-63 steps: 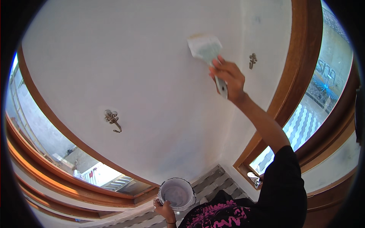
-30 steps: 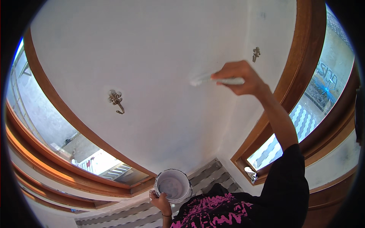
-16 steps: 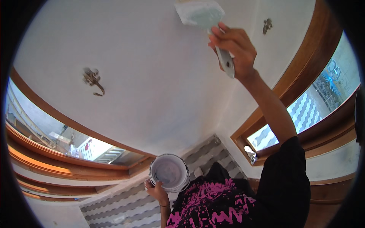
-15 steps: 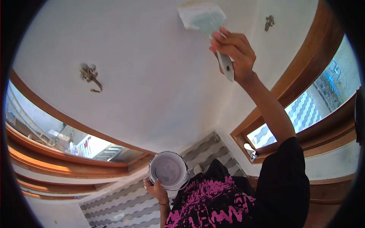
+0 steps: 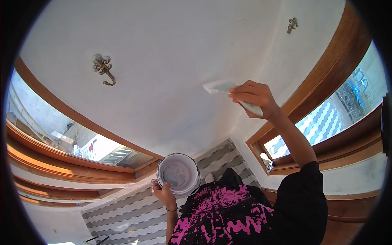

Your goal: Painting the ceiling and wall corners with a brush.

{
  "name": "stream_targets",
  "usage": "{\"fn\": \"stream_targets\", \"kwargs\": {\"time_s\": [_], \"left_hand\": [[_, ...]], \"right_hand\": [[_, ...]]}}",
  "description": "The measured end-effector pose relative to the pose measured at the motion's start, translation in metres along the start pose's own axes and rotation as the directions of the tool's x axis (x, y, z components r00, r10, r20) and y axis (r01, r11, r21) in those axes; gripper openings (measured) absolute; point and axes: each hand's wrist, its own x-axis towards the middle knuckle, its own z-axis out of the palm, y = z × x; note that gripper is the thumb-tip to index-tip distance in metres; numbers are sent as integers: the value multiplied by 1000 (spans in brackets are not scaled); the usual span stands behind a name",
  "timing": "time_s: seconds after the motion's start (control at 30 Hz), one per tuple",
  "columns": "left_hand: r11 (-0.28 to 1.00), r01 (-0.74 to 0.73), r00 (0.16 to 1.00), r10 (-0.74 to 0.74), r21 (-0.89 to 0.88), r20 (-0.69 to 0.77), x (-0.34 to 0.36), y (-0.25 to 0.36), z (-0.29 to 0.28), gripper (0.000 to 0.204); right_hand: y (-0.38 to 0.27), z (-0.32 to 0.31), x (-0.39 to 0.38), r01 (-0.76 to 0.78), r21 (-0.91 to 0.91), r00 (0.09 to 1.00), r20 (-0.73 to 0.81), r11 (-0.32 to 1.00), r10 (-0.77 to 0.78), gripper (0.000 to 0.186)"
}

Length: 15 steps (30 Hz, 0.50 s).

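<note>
The right hand [image 5: 255, 98] is gripping a wide brush [image 5: 223, 86] by its handle, with the whitened bristles pointing left at the pale wall [image 5: 163, 81]; whether they are touching it, the view is not showing clearly. The left hand [image 5: 163, 192] is clasping the near left rim of a bucket [image 5: 190, 166], its thumb lapping over the edge. Two metal hooks [image 5: 103, 65] are jutting from the walls, and striped tiles [image 5: 130, 216] are covering the floor.
</note>
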Motion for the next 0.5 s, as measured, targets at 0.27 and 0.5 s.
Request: {"fn": "stream_targets", "kwargs": {"time_s": [0.27, 0.5], "left_hand": [[998, 11, 1000, -9, -62, 28, -2, 3, 1, 23], [999, -26, 1000, 25, 37, 9, -1, 1, -6, 20]], "right_hand": [[38, -34, 62, -93, 164, 989, 129, 982, 73, 34], [50, -84, 126, 179, 46, 984, 11, 983, -179, 31]]}}
